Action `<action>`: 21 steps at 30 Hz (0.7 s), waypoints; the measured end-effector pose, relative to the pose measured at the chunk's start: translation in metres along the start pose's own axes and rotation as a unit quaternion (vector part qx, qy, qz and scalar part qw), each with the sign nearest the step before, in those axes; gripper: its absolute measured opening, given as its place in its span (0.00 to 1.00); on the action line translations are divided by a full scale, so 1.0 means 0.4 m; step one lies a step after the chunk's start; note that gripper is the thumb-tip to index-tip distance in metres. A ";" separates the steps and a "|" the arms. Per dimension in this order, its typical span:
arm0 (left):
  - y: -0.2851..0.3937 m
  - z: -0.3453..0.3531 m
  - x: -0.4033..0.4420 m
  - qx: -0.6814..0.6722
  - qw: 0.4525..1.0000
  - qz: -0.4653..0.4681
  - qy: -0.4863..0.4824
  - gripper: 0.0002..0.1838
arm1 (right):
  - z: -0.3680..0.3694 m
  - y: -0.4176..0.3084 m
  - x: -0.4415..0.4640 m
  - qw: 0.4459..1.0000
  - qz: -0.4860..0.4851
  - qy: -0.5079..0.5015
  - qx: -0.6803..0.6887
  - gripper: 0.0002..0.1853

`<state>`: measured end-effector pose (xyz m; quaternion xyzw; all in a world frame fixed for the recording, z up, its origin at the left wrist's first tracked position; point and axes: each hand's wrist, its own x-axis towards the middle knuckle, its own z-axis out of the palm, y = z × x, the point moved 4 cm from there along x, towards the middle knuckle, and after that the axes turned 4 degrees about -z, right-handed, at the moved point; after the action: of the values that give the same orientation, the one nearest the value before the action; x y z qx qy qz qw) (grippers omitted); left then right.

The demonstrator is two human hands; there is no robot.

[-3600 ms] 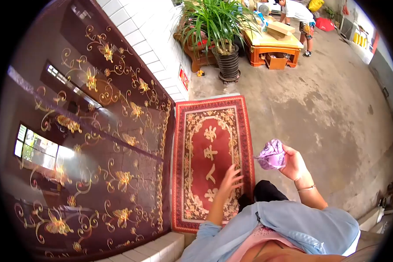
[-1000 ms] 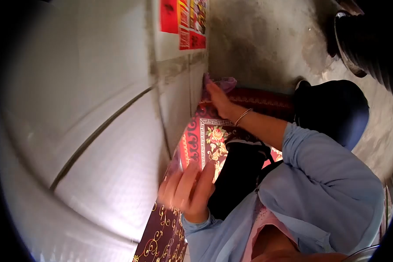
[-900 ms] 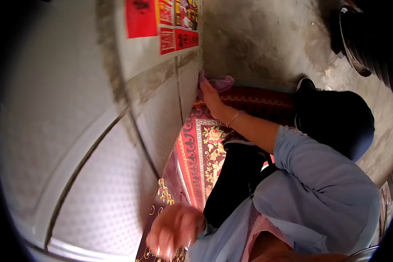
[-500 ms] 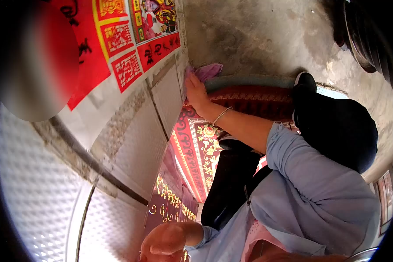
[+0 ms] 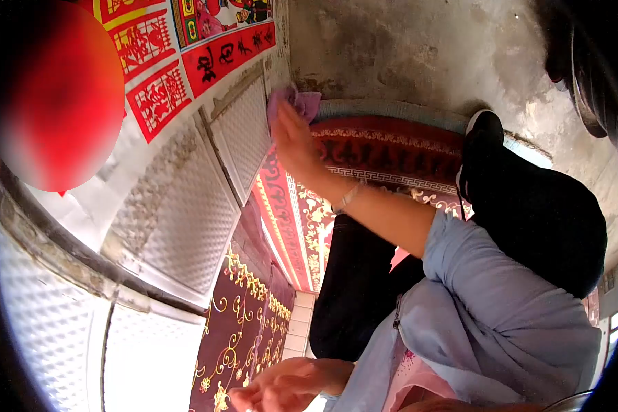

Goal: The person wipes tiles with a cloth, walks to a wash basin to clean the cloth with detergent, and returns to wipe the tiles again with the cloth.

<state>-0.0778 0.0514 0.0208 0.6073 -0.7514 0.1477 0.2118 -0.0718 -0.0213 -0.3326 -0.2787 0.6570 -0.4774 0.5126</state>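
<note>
My right hand [image 5: 296, 141], with a bracelet at the wrist, is closed on a purple cloth [image 5: 310, 105]. It presses the cloth against the edge of the white textured tile panel [image 5: 240, 134], low down near the floor corner. Part of the cloth sticks out beyond the fingers, and the hand is slightly blurred. At the bottom of the view my left hand [image 5: 285, 386] hangs in front of a dark red curtain with gold embroidery [image 5: 244, 323]. Its fingers are stretched out and loosely bent, with nothing seen in them.
Red printed papers [image 5: 159, 103] cover the wall above the tiles. A patterned red mat [image 5: 384, 147] lies by my feet and a black shoe [image 5: 484, 127]. Stained concrete floor [image 5: 405, 55] extends beyond it. A blurred red round shape [image 5: 58, 103] blocks the upper left.
My right hand has shifted slightly left and up with the purple cloth along the tile edge. My left hand has moved a little, its fingers now more stretched. The view has shifted too.
</note>
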 end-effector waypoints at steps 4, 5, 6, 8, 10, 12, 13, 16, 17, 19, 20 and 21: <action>0.042 -0.009 -0.077 0.013 0.986 -0.154 -0.054 0.09 | -0.010 0.099 0.170 0.997 0.036 0.054 0.039 0.19; 0.051 0.001 -0.080 0.011 0.982 -0.177 -0.058 0.09 | -0.009 0.096 0.172 0.997 0.030 0.053 0.040 0.19; 0.060 0.000 -0.082 0.010 0.983 -0.177 -0.054 0.09 | -0.001 0.115 0.163 0.991 0.132 0.007 0.033 0.17; 0.065 0.005 -0.086 -0.055 0.975 -0.202 -0.079 0.09 | 0.013 0.119 0.106 0.971 0.235 -0.038 0.029 0.16; 0.066 0.015 -0.089 -0.075 0.979 -0.178 -0.072 0.10 | 0.022 0.069 0.028 0.999 0.040 -0.021 -0.030 0.13; 0.067 0.023 -0.094 -0.125 0.969 -0.189 -0.100 0.12 | 0.011 -0.002 0.004 0.999 -0.012 0.034 0.000 0.15; 0.076 0.034 -0.088 -0.144 0.965 -0.204 -0.083 0.13 | 0.002 -0.030 -0.003 0.994 -0.067 0.084 0.030 0.17; 0.082 0.015 -0.106 -0.216 0.953 -0.194 -0.081 0.13 | 0.006 0.050 0.086 0.995 -0.027 0.079 -0.059 0.17; 0.085 0.001 -0.110 -0.204 0.955 -0.192 -0.098 0.11 | 0.004 0.067 0.110 0.995 -0.029 0.078 -0.059 0.17; 0.074 0.005 -0.112 -0.199 0.957 -0.183 -0.103 0.10 | -0.004 0.123 0.142 0.970 0.239 0.033 0.042 0.16; 0.072 0.016 -0.119 -0.195 0.959 -0.174 -0.107 0.09 | -0.011 0.116 0.147 0.971 0.232 0.036 0.039 0.16; 0.070 0.021 -0.130 -0.183 0.952 -0.229 -0.090 0.08 | -0.005 0.103 0.125 0.982 0.191 -0.007 -0.005 0.15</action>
<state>-0.0973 0.0977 -0.0111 0.7248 -0.6221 -0.1003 0.2787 -0.0847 -0.0474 -0.3908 -0.1542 0.6969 -0.3651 0.5977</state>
